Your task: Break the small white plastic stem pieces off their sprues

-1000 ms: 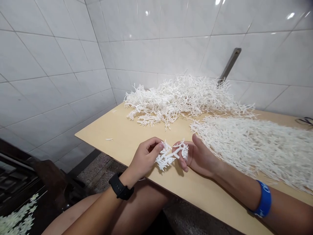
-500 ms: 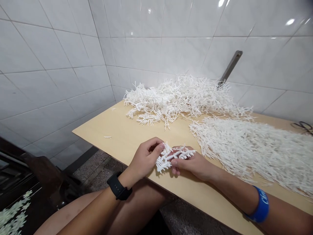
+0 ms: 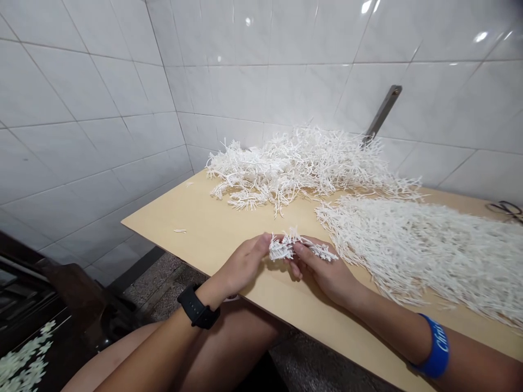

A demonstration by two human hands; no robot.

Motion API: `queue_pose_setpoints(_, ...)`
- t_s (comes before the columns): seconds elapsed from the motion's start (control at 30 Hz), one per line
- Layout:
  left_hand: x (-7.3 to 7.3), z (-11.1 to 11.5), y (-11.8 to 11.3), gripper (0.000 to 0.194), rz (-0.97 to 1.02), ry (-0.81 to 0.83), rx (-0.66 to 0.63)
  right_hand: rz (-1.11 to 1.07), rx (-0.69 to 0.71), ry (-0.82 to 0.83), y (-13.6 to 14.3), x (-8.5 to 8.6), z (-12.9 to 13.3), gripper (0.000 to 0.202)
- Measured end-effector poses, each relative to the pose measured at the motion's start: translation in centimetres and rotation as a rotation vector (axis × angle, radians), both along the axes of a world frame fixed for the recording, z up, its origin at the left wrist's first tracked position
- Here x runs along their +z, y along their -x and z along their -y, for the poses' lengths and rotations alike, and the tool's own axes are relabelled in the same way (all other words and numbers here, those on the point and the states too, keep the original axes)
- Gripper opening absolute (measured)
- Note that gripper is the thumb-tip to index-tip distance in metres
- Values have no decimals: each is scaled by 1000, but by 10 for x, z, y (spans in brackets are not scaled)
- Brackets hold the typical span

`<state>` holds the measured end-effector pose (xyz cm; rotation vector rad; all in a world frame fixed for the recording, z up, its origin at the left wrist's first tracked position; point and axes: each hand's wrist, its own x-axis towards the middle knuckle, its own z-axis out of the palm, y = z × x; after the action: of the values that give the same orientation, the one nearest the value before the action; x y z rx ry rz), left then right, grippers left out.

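Observation:
A white branched sprig, seemingly plastic with many thin twigs, is held just above the front edge of the table. My right hand, a blue band on its forearm, pinches the sprig between thumb and fingers near its middle. At the sprig's left end is my left hand, with a black watch on the wrist. Its thumb and fingers close on the twigs there, and the fingertips are partly hidden behind them.
A tangled heap of white sprigs lies at the back of the wooden table. Loose white sticks are spread on the right. A metal bar leans on the tiled wall. Pale flower-shaped pieces lie at lower left.
The sprig has been turned and tipped in my hands, so it now looks flatter and more bunched. Both hands have shifted slightly, the right one a little to the right.

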<state>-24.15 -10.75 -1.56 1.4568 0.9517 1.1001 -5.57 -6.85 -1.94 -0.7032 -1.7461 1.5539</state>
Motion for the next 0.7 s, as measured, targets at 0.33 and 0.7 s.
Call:
queue_pose_setpoints(0.33,5,3,-1,57,-73,-21,-168,132,53,-18,4,4,2,37)
queue_pose_setpoints(0.7,-3,-2,-3,48,-109,80,301,183,130,-78,4,0,1,42)
